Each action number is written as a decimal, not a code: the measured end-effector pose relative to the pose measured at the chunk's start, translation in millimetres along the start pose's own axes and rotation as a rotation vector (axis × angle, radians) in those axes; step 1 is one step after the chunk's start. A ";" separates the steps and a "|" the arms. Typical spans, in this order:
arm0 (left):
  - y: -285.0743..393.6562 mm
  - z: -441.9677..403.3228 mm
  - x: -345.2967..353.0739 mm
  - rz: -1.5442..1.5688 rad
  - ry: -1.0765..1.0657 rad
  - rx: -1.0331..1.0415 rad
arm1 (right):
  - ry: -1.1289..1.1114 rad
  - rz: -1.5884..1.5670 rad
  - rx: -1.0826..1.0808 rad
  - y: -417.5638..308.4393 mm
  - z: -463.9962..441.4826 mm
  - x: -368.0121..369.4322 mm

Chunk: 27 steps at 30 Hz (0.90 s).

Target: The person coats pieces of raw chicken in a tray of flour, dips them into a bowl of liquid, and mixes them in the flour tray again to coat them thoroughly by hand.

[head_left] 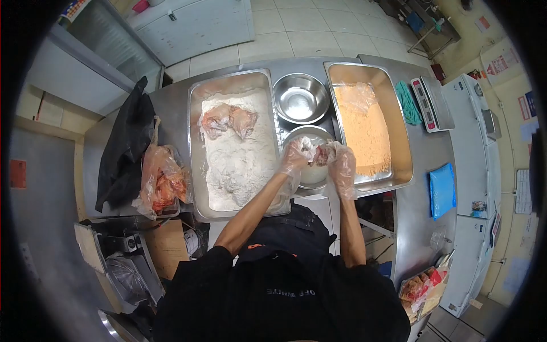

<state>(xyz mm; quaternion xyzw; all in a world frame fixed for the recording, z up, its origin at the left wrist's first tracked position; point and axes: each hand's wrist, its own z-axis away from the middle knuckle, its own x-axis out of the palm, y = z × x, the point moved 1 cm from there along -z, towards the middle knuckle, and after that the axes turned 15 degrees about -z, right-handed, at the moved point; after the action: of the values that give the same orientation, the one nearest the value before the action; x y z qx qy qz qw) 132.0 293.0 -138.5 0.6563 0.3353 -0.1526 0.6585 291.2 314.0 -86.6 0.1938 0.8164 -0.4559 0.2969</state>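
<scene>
Both hands wear clear plastic gloves. My left hand [294,158] and my right hand [343,168] grip a piece of raw meat [323,155] between them, over a steel bowl of whitish liquid [312,178]. Left of the bowl is a deep tray of white flour [233,176], where more floured meat [229,121] lies near the back. To the right, a second tray holds orange powder [364,134] with a clear plastic piece on top. An empty-looking steel bowl [301,98] stands behind the liquid.
A plastic bag of raw meat [165,182] and a black bag [122,145] lie at the left. At the right are a scale [433,102], green cloth [408,102], a blue packet [442,191] and a container of packed food [421,288].
</scene>
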 end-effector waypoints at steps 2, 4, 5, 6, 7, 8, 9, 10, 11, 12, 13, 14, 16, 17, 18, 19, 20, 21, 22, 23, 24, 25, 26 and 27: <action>-9.8 -5.6 5.8 -0.015 -0.001 0.027 | 0.031 0.009 -0.036 -8.1 -4.4 -11.3; 11.4 -9.4 -17.5 0.164 -0.168 -0.074 | 0.054 0.047 -0.060 -6.3 -10.7 -13.6; 18.8 -7.2 -28.7 0.250 -0.253 -0.129 | 0.039 0.031 -0.057 -10.3 -12.2 -12.8; 2.8 -7.9 -15.1 0.399 -0.171 0.032 | 0.024 0.016 -0.054 -23.7 -17.0 -15.3; -16.7 -11.7 -5.2 0.526 -0.074 0.194 | 0.009 0.000 -0.051 -37.6 -21.4 -18.5; -9.1 -12.9 -24.4 0.302 -0.029 0.162 | -0.109 -0.164 0.127 -72.3 -36.7 -27.1; 7.0 -12.3 -50.3 0.087 0.004 0.126 | -0.234 -0.314 0.310 -91.5 -44.8 -25.2; 14.0 -10.5 -70.0 0.354 -0.059 0.093 | -0.221 -0.241 0.225 -96.4 -47.8 -14.6; 21.2 -11.7 -91.2 0.376 -0.028 0.068 | -0.198 -0.159 0.144 -97.5 -54.0 -6.2; 25.6 -14.8 -114.4 0.402 -0.002 0.050 | -0.168 -0.069 0.066 -98.4 -61.7 -0.7; 23.1 -17.0 -130.9 0.430 0.020 0.030 | -0.080 -0.136 -0.055 -112.4 -71.8 2.6; 15.7 -23.2 -142.8 0.396 0.092 0.054 | 0.006 -0.201 -0.176 -130.7 -82.3 10.4; 8.7 -32.8 -178.1 0.121 0.271 0.196 | 0.051 -0.279 -0.303 -162.6 -98.4 34.7; 18.8 -32.9 -207.7 -0.120 0.374 0.310 | 0.008 -0.293 -0.308 -171.2 -105.1 45.7; 21.5 -33.7 -229.8 -0.364 0.476 0.420 | -0.011 -0.400 -0.395 -162.2 -110.1 65.4; -2.9 -37.9 -230.6 -0.395 0.391 0.349 | -0.080 -0.366 -0.412 -142.2 -102.7 97.4; -44.5 -41.8 -218.4 -0.425 0.305 0.275 | -0.149 -0.332 -0.429 -122.7 -95.3 129.1; -81.6 -41.8 -209.3 -0.453 0.223 0.199 | -0.264 -0.154 -0.377 -102.2 -84.6 160.9; -107.7 -35.1 -209.1 -0.536 0.101 0.126 | -0.236 0.345 -0.618 -96.6 -70.3 178.0; -132.0 -24.7 -208.9 -0.617 -0.023 0.050 | -0.188 0.852 -0.840 -92.0 -51.6 192.4; -159.3 -9.6 -201.9 -0.674 -0.035 0.030 | -0.239 0.355 -0.690 -78.9 -37.5 207.3; -186.5 7.7 -192.1 -0.731 -0.050 0.008 | -0.285 -0.137 -0.518 -62.2 -25.1 221.6; -212.6 24.3 -182.7 -0.760 -0.132 0.025 | -0.414 -0.030 -0.431 -43.1 -10.6 236.8; -230.4 40.9 -174.7 -0.788 -0.218 0.043 | -0.540 0.079 -0.340 -24.1 4.0 249.3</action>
<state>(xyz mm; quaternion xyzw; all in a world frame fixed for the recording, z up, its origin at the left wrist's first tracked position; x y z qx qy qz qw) -133.1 190.5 -205.4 0.4712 0.4858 -0.4687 0.5677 91.6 309.7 -238.0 0.0448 0.7644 -0.3359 0.5486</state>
